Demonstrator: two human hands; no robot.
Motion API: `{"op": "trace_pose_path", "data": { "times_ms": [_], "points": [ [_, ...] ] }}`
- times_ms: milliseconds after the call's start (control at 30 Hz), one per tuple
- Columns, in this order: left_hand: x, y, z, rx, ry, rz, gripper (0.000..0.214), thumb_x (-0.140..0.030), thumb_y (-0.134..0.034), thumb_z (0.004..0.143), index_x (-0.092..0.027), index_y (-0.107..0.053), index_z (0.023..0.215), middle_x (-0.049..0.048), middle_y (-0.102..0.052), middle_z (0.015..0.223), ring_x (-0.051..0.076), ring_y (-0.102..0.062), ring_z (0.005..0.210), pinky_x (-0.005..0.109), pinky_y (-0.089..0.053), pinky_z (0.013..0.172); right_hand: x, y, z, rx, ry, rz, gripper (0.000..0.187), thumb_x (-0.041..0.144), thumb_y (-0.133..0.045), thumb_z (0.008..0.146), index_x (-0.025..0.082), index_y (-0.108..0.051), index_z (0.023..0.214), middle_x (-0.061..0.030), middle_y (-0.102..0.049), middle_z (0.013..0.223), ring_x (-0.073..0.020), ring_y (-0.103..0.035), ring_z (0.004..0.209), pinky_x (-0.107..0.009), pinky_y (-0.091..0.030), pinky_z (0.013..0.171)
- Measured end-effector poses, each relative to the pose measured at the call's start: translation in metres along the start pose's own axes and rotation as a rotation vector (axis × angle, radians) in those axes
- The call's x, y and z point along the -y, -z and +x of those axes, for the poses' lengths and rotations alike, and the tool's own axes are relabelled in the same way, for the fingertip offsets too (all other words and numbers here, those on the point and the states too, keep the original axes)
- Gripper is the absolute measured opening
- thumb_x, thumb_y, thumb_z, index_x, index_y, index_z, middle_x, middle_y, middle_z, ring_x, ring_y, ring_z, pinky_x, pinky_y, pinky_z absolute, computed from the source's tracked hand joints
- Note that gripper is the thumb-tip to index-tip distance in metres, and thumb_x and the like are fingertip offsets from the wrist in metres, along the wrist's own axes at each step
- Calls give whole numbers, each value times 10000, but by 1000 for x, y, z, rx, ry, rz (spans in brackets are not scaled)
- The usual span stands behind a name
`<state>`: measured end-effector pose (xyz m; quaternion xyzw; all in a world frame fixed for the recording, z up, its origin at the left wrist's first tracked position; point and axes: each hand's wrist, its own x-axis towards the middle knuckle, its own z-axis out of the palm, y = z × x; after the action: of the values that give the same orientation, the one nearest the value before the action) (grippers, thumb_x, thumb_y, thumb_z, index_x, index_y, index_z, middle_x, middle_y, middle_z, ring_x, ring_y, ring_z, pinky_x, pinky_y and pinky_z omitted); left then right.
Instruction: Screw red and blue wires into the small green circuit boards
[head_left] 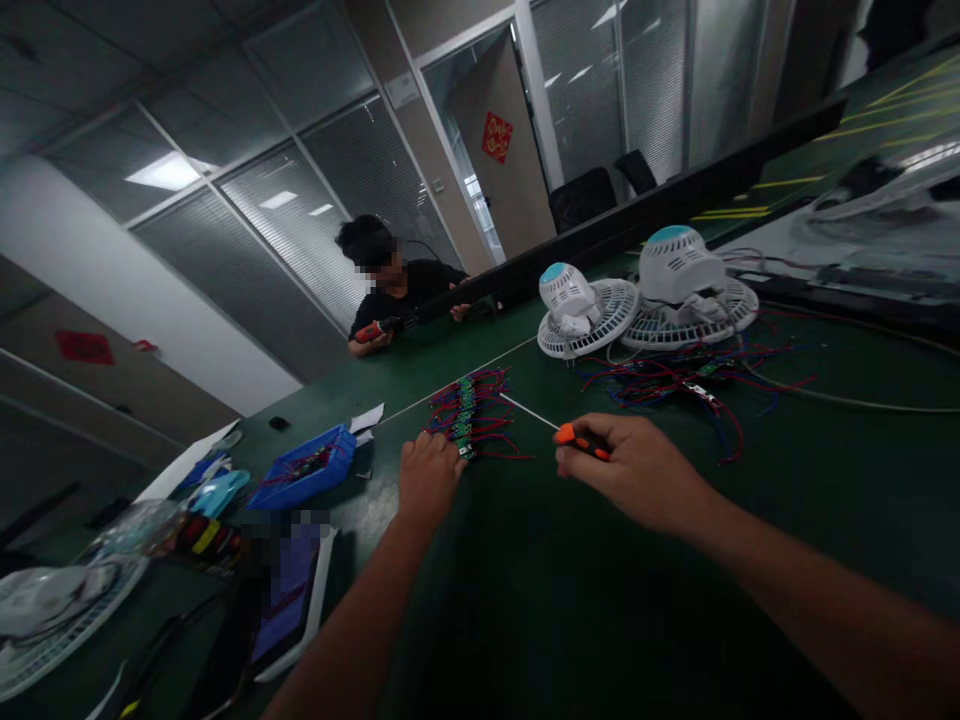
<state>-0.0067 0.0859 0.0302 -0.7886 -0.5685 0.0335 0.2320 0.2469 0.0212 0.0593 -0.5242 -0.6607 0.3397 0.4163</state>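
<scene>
My right hand (637, 470) is closed around the orange and black handle of a screwdriver (531, 411). Its long thin shaft points left and away from me, the tip near the red wires of a row of small green circuit boards (465, 405). Those boards lie side by side on the green table, with red and blue wires sticking out on both sides. At the near end of the row, my left hand (430, 478) has curled fingers, with the fingertips on the closest board. Part of the grip is hidden behind the knuckles.
Two white fan units (574, 310) stand right of the boards, beside a heap of wired boards (697, 370). Left are a blue tray (341, 455) with wired boards and a tablet (289, 600). Across the table, a person (409, 285) holds a red and black tool (371, 331).
</scene>
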Motion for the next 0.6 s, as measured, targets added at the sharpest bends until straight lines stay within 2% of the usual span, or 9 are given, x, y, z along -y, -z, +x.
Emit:
{"op": "trace_pose_path", "data": {
  "times_ms": [200,300,400,467,600],
  "points": [
    [-18,8,-20,-24,19,-104,155,-269,-546,872,-174,-661,831,88,-628,895,268,-510,910,382,-350,754,-5,-7,-2,48,23,-60,86,233,-547,774,195,-604,723,24,-597,590,-124,-543,549,-240,-386,523],
    [-38,16,-47,0,17,-360,178,-290,-531,874,-179,-652,807,73,-624,866,244,-533,877,368,-379,769,-6,-11,-3,64,23,-107,164,316,-506,841,201,-596,766,30,-593,591,-117,-549,542,-227,-393,514],
    [-58,24,-80,148,11,-650,198,-320,-503,875,-182,-643,858,50,-617,813,201,-561,778,331,-415,723,-7,-6,0,23,2,-195,285,401,-428,892,198,-577,759,12,-618,626,-116,-563,547,-229,-399,519],
    [-67,25,-100,268,50,-769,250,-360,-466,884,-199,-643,957,29,-599,712,195,-564,700,324,-424,672,-9,10,4,-36,-23,-287,306,411,-408,895,193,-581,768,1,-626,644,-122,-566,555,-240,-396,527],
    [-74,23,-117,217,38,-814,309,-379,-423,891,-213,-652,1014,53,-613,746,210,-573,728,356,-423,728,-25,71,16,-175,-105,-542,294,405,-460,861,188,-612,733,-4,-616,633,-152,-561,572,-271,-379,531]
  ]
}}
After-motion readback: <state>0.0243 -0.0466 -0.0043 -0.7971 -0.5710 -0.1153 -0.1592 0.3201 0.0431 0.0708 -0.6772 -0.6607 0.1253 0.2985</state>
